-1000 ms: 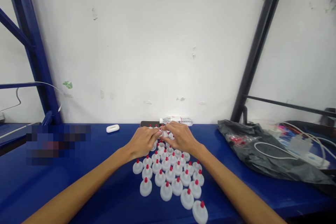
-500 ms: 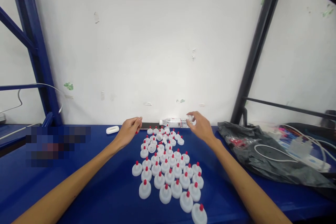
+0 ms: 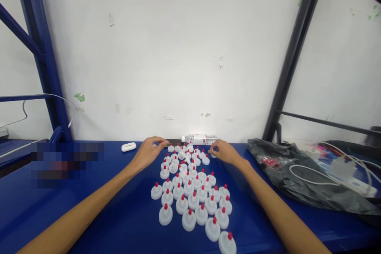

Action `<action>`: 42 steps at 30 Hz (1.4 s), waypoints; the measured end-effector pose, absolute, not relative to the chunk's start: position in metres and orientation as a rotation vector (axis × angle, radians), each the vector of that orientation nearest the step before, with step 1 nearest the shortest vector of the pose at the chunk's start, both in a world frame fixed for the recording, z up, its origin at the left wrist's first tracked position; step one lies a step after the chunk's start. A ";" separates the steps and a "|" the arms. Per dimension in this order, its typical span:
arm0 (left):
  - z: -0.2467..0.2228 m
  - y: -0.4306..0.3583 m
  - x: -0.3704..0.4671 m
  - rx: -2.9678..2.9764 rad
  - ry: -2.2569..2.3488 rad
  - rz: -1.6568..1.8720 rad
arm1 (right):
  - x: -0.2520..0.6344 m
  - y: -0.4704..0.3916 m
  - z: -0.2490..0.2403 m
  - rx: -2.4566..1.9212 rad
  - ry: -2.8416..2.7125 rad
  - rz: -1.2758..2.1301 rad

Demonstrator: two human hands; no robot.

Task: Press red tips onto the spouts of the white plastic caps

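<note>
Both hands dropped to desk's far edge: left hand (image 3: 149, 151) fingers curled, grasp unclear; right hand (image 3: 224, 151) pinching white cap (image 3: 213, 151). Caps (image 3: 190, 194) stand nozzle-up.

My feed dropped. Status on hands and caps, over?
Left hand and right hand low at the far corners of the caps; grip unclear. Caps upright in rows. Bottle lies behind.

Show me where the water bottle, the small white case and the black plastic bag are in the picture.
water bottle (image 3: 199, 139): head view, on the labelled middle of its lying body.
small white case (image 3: 128, 147): head view, on the middle of its top.
black plastic bag (image 3: 269, 152): head view, on its crumpled left part.
</note>
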State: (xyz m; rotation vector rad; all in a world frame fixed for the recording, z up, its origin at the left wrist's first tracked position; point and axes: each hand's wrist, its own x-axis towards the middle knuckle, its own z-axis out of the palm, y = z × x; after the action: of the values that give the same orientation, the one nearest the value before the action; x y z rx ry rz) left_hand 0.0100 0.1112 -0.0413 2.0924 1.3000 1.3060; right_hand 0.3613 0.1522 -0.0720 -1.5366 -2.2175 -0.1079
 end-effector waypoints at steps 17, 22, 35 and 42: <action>-0.044 0.088 0.036 2.129 1.046 1.125 | 0.296 0.098 -0.038 -0.906 -2.198 -0.125; -0.046 0.075 0.048 2.110 0.936 1.069 | 0.264 0.073 -0.040 -0.705 -2.312 0.011; -0.043 0.074 0.051 2.036 0.976 1.151 | 0.258 0.068 -0.044 -0.665 -2.234 0.194; -0.043 0.071 0.051 2.049 0.973 1.107 | 0.259 0.070 -0.048 -0.657 -2.273 0.042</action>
State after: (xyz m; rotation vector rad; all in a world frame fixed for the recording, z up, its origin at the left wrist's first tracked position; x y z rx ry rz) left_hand 0.0508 0.0714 -0.0435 2.0492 0.9731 1.1069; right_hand 0.2585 0.0700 -0.0483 -0.6571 -2.2728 0.0418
